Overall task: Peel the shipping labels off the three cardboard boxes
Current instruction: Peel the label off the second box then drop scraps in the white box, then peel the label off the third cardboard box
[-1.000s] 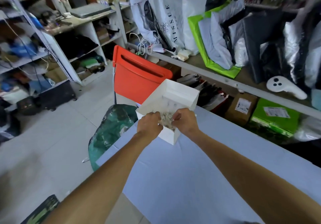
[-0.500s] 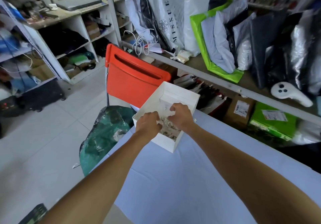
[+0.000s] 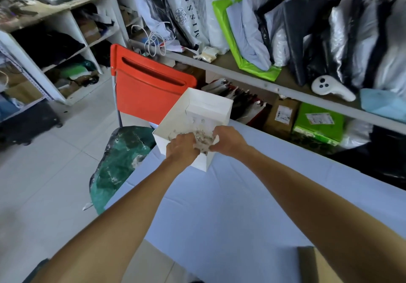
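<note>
An open white box (image 3: 204, 104) stands at the far left corner of the table with the pale blue cloth (image 3: 230, 205). Crumpled whitish label scraps (image 3: 203, 141) lie over its near edge. My left hand (image 3: 181, 148) and my right hand (image 3: 228, 142) are both over that near edge, fingers pinched on the scraps between them. A brown cardboard box corner (image 3: 316, 265) shows at the bottom right, partly behind my right forearm.
A red chair (image 3: 149, 87) stands just beyond the table corner, with a green bag (image 3: 118, 164) on the floor beside it. A long shelf (image 3: 263, 82) with bags runs behind; labelled boxes (image 3: 283, 115) sit under it. White shelving (image 3: 55, 47) stands at left.
The view has swung slightly. My right hand went forward into the box half a second ago and has come back to its near edge; both hands still hold the scraps.
</note>
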The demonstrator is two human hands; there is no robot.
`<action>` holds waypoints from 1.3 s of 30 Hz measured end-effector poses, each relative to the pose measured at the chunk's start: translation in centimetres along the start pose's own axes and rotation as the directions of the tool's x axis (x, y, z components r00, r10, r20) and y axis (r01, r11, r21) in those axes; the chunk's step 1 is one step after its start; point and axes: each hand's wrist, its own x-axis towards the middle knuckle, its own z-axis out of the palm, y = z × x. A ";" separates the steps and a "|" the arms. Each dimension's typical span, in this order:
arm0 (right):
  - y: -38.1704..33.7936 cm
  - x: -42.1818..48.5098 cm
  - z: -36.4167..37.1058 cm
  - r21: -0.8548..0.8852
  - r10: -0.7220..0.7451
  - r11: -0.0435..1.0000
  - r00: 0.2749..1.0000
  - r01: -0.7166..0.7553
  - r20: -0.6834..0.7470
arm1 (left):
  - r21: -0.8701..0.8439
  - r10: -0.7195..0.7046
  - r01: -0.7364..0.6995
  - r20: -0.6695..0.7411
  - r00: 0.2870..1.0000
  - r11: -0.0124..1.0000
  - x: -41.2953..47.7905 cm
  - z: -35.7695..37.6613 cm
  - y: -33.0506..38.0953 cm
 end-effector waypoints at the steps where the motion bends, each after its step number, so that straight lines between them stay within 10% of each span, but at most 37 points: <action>1: 0.6 -1.0 0.0 0.003 0.007 1.000 1.000 -0.007 -0.005 | 0.000 0.002 -0.002 -0.003 1.000 1.000 -0.8 0.3 0.3; 39: 30.2 -44.5 -5.3 -0.003 0.420 0.906 0.899 -0.424 -0.119 | 0.015 0.418 -0.438 0.273 0.867 0.899 -31.2 17.6 35.2</action>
